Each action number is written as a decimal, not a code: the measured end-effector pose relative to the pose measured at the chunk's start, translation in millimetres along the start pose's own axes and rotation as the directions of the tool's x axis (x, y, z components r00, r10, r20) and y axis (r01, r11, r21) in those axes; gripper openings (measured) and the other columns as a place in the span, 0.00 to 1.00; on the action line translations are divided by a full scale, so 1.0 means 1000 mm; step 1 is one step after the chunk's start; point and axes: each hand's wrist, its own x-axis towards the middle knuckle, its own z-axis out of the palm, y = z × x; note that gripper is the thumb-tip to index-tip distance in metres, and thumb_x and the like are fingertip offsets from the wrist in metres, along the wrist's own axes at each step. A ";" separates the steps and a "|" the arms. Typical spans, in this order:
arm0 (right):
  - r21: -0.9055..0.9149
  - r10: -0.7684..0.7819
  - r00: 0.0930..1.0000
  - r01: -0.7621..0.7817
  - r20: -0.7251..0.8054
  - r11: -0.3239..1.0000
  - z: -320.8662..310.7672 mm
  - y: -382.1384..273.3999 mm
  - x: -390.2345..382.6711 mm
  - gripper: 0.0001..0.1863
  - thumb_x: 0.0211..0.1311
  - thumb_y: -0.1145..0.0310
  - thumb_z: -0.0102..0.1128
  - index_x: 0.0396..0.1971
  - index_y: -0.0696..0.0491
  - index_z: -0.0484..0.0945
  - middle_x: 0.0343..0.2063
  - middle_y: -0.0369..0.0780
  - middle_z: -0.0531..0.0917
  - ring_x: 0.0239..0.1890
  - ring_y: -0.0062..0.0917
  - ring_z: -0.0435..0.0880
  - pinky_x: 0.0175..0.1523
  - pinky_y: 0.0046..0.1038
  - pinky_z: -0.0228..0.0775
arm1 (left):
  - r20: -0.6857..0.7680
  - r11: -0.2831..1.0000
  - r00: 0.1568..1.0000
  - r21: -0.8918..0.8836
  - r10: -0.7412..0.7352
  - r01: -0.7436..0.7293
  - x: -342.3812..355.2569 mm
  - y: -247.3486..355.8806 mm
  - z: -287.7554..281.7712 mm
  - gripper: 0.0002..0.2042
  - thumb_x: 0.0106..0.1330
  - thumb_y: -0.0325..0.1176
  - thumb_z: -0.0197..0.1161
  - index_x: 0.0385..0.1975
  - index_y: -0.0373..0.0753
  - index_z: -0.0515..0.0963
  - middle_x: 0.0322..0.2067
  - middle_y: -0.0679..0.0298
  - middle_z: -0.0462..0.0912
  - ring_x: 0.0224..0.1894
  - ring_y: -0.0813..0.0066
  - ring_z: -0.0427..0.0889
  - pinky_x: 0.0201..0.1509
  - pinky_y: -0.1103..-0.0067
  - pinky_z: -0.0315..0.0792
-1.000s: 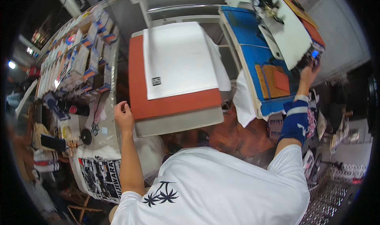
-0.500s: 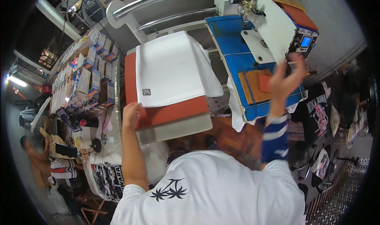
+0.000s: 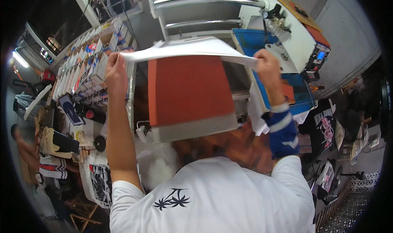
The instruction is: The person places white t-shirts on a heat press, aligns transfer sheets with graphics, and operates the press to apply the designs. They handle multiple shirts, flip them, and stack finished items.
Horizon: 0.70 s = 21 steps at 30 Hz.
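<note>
My left hand pinches the left corner of a white fabric piece, and my right hand grips its right corner. The fabric is stretched between them, raised over the far part of the orange press pad, whose near part is bare above a grey base. Right of that is the blue press platen with an orange square on it, partly behind my right forearm, beside the white press head with a lit display.
Boxes of packets line the bench on the left, with a tablet and dark cylinder. Chrome bars span the back. Another person is at the far left. A printed black shirt lies at the right.
Both my hands have taken hold of the white fabric and lifted it up and away from me, uncovering the orange pad. My right hand has left the press control, moving left.
</note>
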 end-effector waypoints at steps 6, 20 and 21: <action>-0.117 0.268 0.605 -0.278 0.750 0.953 -0.085 -0.078 -0.089 0.07 0.54 0.76 0.55 0.29 0.61 0.82 0.26 0.47 0.83 0.31 0.31 0.84 0.39 0.29 0.74 | 0.365 0.831 0.755 0.362 -0.544 0.423 -0.181 0.074 -0.049 0.13 0.67 0.38 0.68 0.37 0.33 0.78 0.42 0.57 0.85 0.45 0.74 0.81 0.54 0.76 0.73; -0.354 -0.079 0.900 0.248 0.430 0.901 0.288 0.020 -0.060 0.38 0.70 0.45 0.53 0.71 0.57 0.64 0.74 0.49 0.59 0.76 0.48 0.53 0.77 0.54 0.43 | 0.107 0.509 0.922 0.854 -0.373 0.107 -0.248 -0.009 0.004 0.06 0.65 0.28 0.65 0.37 0.33 0.80 0.37 0.52 0.83 0.42 0.52 0.83 0.47 0.70 0.76; -0.368 0.017 0.827 0.232 0.562 0.900 0.295 0.028 -0.066 0.40 0.71 0.43 0.50 0.72 0.56 0.61 0.76 0.48 0.56 0.78 0.48 0.50 0.77 0.56 0.39 | 0.111 0.479 0.914 0.872 -0.390 0.098 -0.250 -0.009 0.005 0.06 0.65 0.28 0.65 0.37 0.33 0.80 0.37 0.52 0.84 0.41 0.52 0.83 0.46 0.69 0.76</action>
